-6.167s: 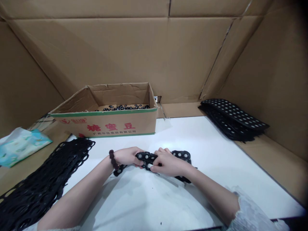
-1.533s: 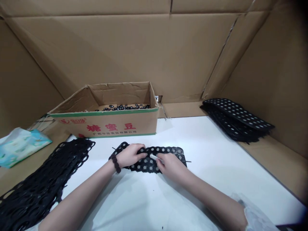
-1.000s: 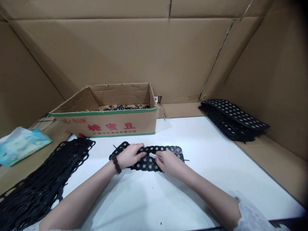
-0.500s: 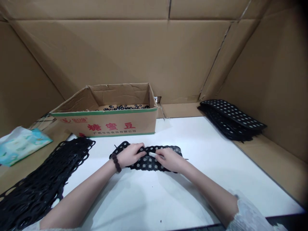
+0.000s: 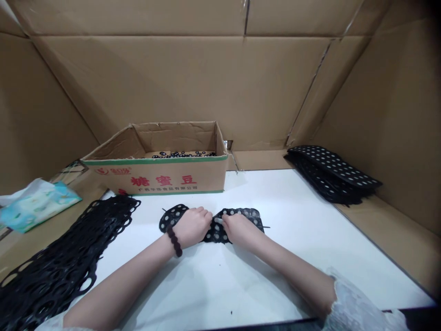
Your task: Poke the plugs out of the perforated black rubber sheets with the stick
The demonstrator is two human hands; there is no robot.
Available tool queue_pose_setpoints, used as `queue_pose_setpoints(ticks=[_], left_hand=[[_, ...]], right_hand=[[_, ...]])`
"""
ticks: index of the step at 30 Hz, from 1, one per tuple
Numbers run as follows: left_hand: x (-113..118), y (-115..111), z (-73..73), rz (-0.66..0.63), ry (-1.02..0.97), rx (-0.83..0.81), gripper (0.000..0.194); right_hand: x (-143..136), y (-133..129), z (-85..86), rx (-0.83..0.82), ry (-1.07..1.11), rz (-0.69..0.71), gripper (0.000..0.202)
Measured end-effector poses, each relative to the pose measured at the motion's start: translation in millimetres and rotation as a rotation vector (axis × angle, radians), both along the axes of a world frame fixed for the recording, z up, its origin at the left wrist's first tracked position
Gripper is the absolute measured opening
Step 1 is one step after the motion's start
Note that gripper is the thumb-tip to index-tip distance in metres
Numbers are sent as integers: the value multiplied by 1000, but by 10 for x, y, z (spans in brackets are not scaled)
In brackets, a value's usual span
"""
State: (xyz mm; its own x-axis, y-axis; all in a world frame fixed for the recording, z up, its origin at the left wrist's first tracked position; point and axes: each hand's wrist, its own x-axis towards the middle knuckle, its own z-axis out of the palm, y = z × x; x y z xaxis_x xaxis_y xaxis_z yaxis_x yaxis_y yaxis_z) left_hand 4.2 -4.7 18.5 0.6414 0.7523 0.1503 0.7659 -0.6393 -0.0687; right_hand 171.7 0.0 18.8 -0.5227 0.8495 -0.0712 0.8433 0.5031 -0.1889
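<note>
A black sheet with rows of round holes (image 5: 246, 214), rubbery in look, lies on the white tabletop in front of me. My left hand (image 5: 193, 226) is closed over its left half, gripping the sheet near the middle, where its top edge dips. My right hand (image 5: 238, 228) rests on the right half, fingers closed around a short white stick-like tool (image 5: 218, 220) that points toward my left hand. The tool's tip meets the sheet beside my left fingers; what it touches there is hidden. A thin black tab sticks out at each end of the sheet.
Behind stands an open cardboard box (image 5: 182, 179) with small black rings (image 5: 184, 155) inside. Black ring-holed strips (image 5: 65, 257) lie at the left, near a tissue pack (image 5: 41, 205). Similar perforated sheets (image 5: 330, 172) are stacked at the right. Cardboard walls (image 5: 179, 78) surround the table.
My left hand has curled from a loose pinch into a fist and moved slightly right, closer to the white tool. The sheet's middle is drawn in more. The view has shifted slightly.
</note>
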Motion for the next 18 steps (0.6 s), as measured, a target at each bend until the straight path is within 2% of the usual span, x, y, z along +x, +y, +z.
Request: queue_pose_setpoints(ticks=[3, 6, 13, 18], left_hand=[[64, -51, -50, -99, -1, 41, 22], [103, -102, -42, -111, -7, 55, 23], [-6, -104, 78, 200, -137, 17, 21], [-49, -55, 67, 299, -119, -145, 25]], right_hand=[[-63, -12, -1, -29, -22, -38, 14], [-51, -21, -17, -19, -16, -62, 14], [142, 1, -40, -94, 186, 14, 29], [166, -17, -49, -104, 246, 28, 27]])
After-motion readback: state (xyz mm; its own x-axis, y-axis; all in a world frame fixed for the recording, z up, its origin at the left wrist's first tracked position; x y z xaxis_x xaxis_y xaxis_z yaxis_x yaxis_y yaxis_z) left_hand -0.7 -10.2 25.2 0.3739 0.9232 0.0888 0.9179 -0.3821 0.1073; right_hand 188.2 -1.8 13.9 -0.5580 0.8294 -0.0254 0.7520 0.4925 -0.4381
